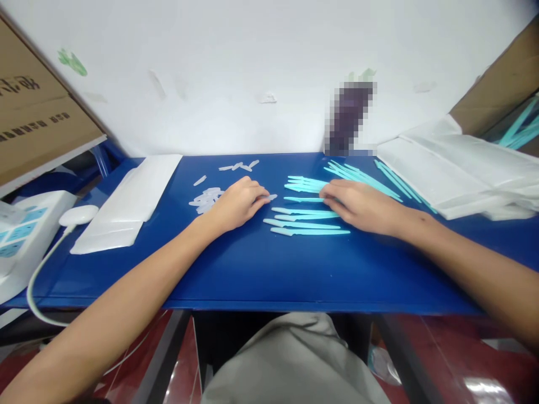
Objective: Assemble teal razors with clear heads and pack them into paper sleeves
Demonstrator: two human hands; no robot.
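Observation:
My left hand [244, 203] pinches a small translucent blade cap [273, 197] between thumb and fingertips. Facing it, my right hand [353, 203] is closed on the handle of a turquoise eyebrow razor [301, 199], whose tip points left toward the cap, a short gap apart. Several more turquoise razors [311, 231] lie side by side below and above that one, tips to the left. Beyond my right hand, other razors [366, 179] lie at a slant. A loose pile of translucent caps [206, 199] sits left of my left hand, with a few caps [240, 166] farther back.
White plastic bags [130, 196] lie on the blue table [269, 275] at left, and more bags [467, 168] are stacked at right. A power strip [29, 235] with a white plug and cable stands at far left. Cardboard boxes [37, 106] flank both sides; a white wall rises behind.

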